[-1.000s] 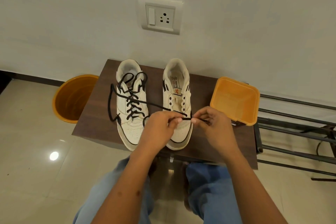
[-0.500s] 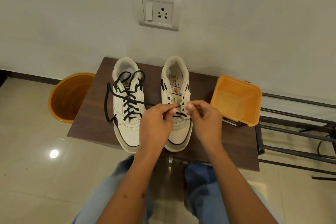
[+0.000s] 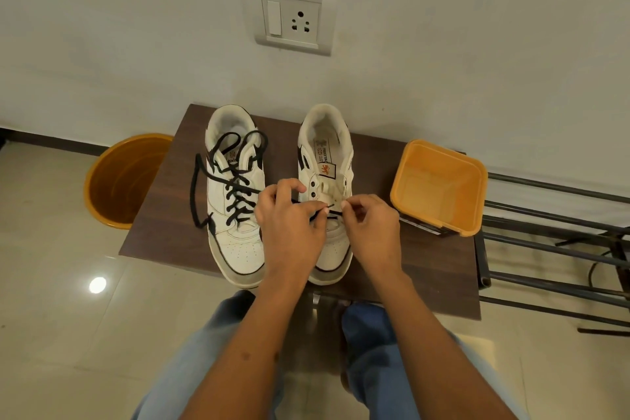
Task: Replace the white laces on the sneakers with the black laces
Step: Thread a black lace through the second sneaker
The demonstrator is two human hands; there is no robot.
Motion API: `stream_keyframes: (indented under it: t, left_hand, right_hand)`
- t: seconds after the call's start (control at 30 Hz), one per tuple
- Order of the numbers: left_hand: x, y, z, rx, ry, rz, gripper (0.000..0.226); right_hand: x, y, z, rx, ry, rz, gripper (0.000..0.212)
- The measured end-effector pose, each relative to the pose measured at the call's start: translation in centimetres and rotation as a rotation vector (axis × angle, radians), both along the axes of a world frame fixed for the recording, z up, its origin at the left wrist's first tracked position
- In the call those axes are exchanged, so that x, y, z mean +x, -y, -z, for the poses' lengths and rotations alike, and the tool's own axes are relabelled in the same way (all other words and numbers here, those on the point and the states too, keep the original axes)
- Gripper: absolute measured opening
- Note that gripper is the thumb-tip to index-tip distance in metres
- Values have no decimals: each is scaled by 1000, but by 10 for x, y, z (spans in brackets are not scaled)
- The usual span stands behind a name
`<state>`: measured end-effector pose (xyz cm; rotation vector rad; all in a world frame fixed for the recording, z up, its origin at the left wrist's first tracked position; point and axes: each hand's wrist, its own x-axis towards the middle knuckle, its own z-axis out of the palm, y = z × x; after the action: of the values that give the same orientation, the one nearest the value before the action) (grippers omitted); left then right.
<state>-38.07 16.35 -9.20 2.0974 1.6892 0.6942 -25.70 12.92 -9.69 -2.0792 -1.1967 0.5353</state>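
Dark wood table against white wall, glossy tiled floor.

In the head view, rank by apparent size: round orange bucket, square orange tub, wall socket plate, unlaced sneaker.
Largest to smallest:
1. Unlaced sneaker, partly hidden by hands
2. Square orange tub and round orange bucket: too close to rank; the table hides part of the bucket
3. Wall socket plate

Bare forearms, no sleeves, light blue jeans
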Motion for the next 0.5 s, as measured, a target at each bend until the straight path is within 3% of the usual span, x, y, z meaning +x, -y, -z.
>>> stream_keyframes:
  t: [0.17, 0.5]
  left_hand:
    - [4, 6, -1, 23, -100, 67, 10]
    - [2, 6, -1, 28, -156, 111, 7]
  right_hand:
    - [0, 11, 2, 17, -139, 44, 9]
    - [-2, 21, 1, 7, -175, 11, 7]
